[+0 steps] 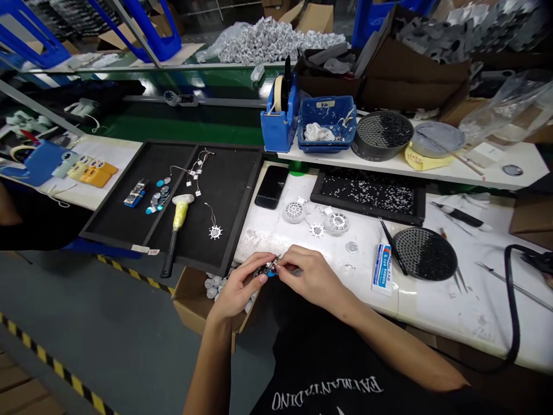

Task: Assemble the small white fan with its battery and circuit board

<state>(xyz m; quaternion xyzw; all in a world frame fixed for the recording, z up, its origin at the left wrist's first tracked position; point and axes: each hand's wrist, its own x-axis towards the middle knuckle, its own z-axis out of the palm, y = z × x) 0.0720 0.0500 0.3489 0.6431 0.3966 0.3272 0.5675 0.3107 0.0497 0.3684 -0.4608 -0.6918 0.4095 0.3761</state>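
Behind the white bench (259, 233), both hands bend inward: left hand (239, 286) and right hand (311, 275) pinch a small dark part (270, 266) in their fingers, partly hidden.

The phone (272, 187) has a glossy black face; the blue bin (327, 123) is smooth plastic, the open carton (190, 305) plain matt cardboard, and the white tabletop (254, 230) looks smooth but smudged.
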